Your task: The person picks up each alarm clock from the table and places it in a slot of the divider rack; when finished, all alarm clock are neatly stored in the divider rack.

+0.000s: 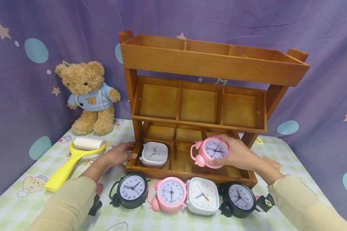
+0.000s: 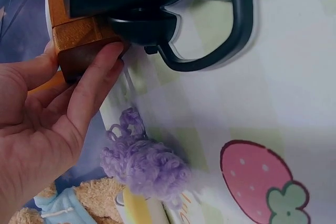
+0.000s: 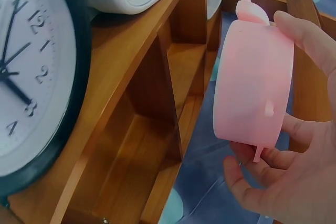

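My right hand [image 1: 240, 152] holds a pink twin-bell alarm clock [image 1: 215, 151] by its side, thumb and fingers around the case. The clock is tilted, bells to the left, in front of the bottom tier of a brown wooden shelf [image 1: 214, 64]. From the right wrist camera, the pink case shows edge-on between thumb and fingers. My left hand [image 1: 118, 155] grips the shelf's lower left corner; the left wrist view has the thumb on one side and fingers on the other. A white square clock [image 1: 154, 153] sits in the bottom left compartment.
Along the shelf's front stand a black clock [image 1: 133, 191], a pink one [image 1: 171, 194], a white one [image 1: 203, 195] and another black one [image 1: 239, 199]. At left are a yellow-handled lint roller [image 1: 65, 170], a teddy bear [image 1: 89, 96] and a curly purple thing [image 2: 152, 166].
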Tool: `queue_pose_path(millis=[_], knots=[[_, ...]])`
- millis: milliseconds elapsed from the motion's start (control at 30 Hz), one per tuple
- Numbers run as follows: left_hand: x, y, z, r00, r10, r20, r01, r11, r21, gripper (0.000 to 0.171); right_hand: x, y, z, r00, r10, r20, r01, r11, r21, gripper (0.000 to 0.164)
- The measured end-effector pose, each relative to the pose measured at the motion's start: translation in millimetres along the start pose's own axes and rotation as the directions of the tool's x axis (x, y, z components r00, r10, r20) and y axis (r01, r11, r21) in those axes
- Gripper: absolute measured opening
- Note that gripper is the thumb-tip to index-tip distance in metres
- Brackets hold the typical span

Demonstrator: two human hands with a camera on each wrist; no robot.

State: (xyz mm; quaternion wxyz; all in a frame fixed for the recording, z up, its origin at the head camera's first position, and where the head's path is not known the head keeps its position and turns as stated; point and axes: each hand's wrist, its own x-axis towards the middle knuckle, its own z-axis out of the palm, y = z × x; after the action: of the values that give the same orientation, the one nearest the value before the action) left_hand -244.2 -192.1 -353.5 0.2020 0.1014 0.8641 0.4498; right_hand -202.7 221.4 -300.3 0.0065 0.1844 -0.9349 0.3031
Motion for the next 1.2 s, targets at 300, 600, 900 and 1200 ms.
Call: queue_pose_path(millis=[300,600,900,1200], knots=[[2.0,3.3,2.7,0.999,-0.040,-0.016,0.041,0.998,0.048,0.066,15.9,-4.8,13.4,0.997,-0.064,0.030,0.065,0.998,-0.024,0.083],[2.9,3.9,2.0,0.998,-0.057,-0.021,0.058,0.996,0.073,0.065,30.7,-7.9,27.6,0.991,-0.118,0.056,0.121,0.991,-0.058,0.073],[3.2,3.7,2.6,0.998,-0.065,-0.026,0.066,0.996,0.064,0.065,43.0,-8.6,40.0,0.993,-0.077,0.088,0.086,0.991,-0.103,0.074],[1.2,2.8,4.4,0.999,-0.025,-0.043,0.027,0.998,0.061,0.064,53.1,-12.2,48.6,0.991,-0.037,0.127,0.054,0.989,-0.134,0.071]])
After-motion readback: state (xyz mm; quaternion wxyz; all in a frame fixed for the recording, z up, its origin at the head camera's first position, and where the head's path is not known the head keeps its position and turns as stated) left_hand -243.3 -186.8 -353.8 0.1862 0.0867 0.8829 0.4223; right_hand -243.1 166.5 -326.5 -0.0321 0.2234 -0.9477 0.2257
